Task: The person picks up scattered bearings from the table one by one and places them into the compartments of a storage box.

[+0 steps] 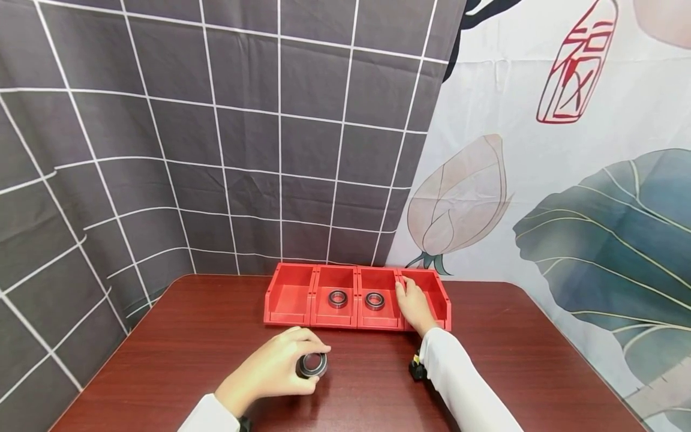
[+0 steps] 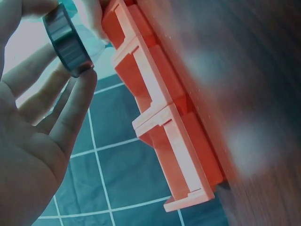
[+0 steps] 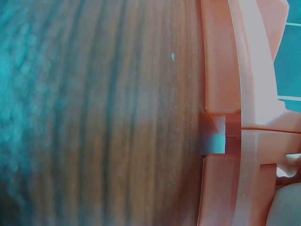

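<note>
My left hand pinches a ball bearing between thumb and fingers, raised above the table in front of the bins. In the left wrist view the same bearing shows its dark outer rim against the fingertips. At the rightmost section of a red four-part bin row, my right hand reaches in beside the divider, with its fingertips mostly hidden. Whether it holds anything cannot be seen. One bearing lies in the second compartment from the left, another bearing in the third.
The bins stand along the far edge of a brown wooden table. Behind it hang a dark grid-patterned cloth and a white cloth with plant drawings. The leftmost compartment shows its bare red floor.
</note>
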The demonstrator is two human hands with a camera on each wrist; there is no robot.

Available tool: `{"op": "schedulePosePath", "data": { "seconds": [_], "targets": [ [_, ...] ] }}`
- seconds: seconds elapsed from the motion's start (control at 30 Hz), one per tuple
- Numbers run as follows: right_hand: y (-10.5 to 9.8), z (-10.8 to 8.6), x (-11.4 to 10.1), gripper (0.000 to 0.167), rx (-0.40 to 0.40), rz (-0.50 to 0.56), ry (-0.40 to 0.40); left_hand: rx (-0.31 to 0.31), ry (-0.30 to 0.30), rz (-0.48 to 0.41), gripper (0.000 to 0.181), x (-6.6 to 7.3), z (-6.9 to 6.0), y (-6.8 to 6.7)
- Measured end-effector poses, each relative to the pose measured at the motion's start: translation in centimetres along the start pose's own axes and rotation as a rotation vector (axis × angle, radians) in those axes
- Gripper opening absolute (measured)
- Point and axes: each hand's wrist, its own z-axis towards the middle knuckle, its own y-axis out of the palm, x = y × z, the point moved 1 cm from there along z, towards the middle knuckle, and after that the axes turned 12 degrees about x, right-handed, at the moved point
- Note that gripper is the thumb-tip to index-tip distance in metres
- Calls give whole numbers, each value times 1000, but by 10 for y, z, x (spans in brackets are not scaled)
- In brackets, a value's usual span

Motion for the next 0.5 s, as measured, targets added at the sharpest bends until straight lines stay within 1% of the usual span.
{"op": "schedulePosePath", "data": {
  "seconds": [0.13, 0.23, 0.5],
  "targets": [
    [0, 0, 1, 54, 0, 5, 4, -7, -71, -1, 44, -4, 2, -3],
    [-1, 1, 1, 54, 0, 11, 6, 11, -105, -5, 46, -8, 4, -4],
    [0, 0, 0, 55, -4, 3, 7, 125, -131, 43, 46, -21, 7, -6]
  ]
}}
